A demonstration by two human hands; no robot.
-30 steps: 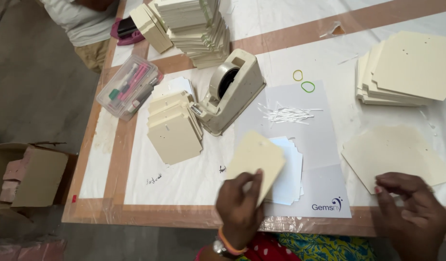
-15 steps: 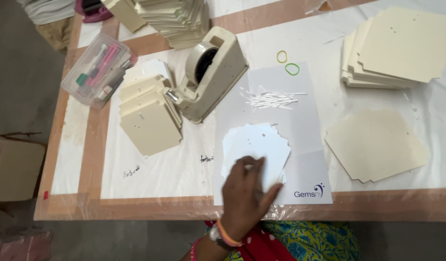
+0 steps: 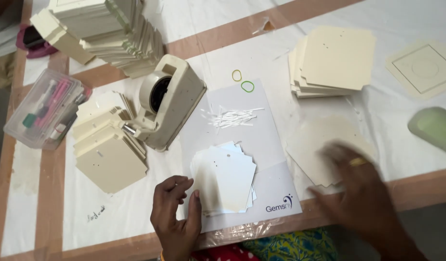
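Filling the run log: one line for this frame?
left hand: rests beside white card stack | right hand: blurred, over cream card | tape dispenser: untouched

The cream card that the left hand [image 3: 177, 220] held up a second ago is gone from it; that hand now lies with fingers spread at the left edge of the white card stack [image 3: 225, 178], lower centre. The right hand [image 3: 363, 193], out of view half a second ago, is back at lower right, blurred, over the single cream sheet [image 3: 312, 145].
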